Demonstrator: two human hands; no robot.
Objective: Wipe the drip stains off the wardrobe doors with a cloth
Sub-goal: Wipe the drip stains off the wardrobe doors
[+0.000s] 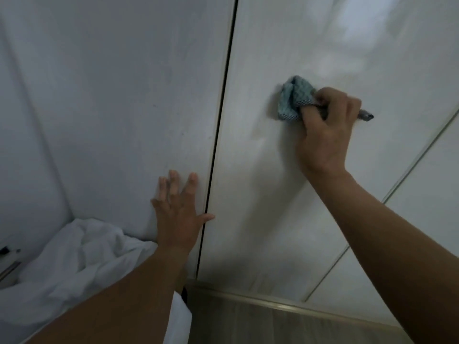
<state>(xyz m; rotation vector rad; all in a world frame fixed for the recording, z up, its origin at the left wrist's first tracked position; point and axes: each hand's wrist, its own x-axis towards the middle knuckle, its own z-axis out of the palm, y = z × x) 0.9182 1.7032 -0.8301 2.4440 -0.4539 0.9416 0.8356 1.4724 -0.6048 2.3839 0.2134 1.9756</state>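
Observation:
Two white wardrobe doors fill the view, split by a dark vertical gap [218, 135]. My right hand [327, 125] grips a bunched blue-green cloth [293, 98] and presses it against the right door [323, 45]. A faint brownish drip mark [257, 134] shows on that door, below and left of the cloth. My left hand [178, 209] lies flat with spread fingers on the left door [111, 95], its thumb reaching across the gap.
White bedding [74, 264] is piled at the lower left against the left door. A metallic floor rail [273, 304] runs along the bottom of the doors. A further door panel [422, 219] lies to the right, past a thin seam.

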